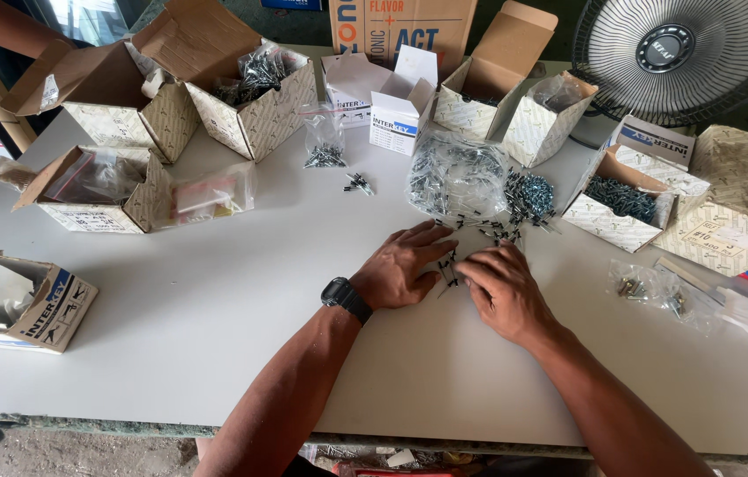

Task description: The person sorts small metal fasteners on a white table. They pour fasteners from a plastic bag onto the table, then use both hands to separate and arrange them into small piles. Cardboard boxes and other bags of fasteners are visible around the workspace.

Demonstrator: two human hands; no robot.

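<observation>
- Screws, small and dark with grey shanks, lie in a loose scatter (480, 231) on the pale grey worktop (215, 300), right at the fingertips of both hands.
- The left hand (402, 268), a black watch (345, 298) on its wrist, lies palm down with its fingers spread flat over the near edge of the scatter; they touch a few screws but clasp nothing that shows.
- The right hand (505, 290) lies just beside it, fingers curled down onto the same screws; I cannot tell whether it pinches one, since its fingertips are hidden.
- Behind the scatter sits a clear plastic bag of screws (453, 175), slumped and open, with a heap of bluish screws (533, 196) touching it on the right.
- Judging by how things lie, the sorting is partway through: two small filled clear bags rest apart, one (324, 146) farther back on the worktop and one (652, 291) to the right of the right hand.
- A tiny cluster of loose screws (358, 184) lies alone between the back bag and the big bag.
- Much seems left to handle: the big bag and the heap look full.
- Open patterned cardboard boxes ring the worktop; one at the back left (259, 97) brims with screws, one at the right (623, 208) holds bluish ones.
- A black fan (683, 53) stands at the far right corner.
</observation>
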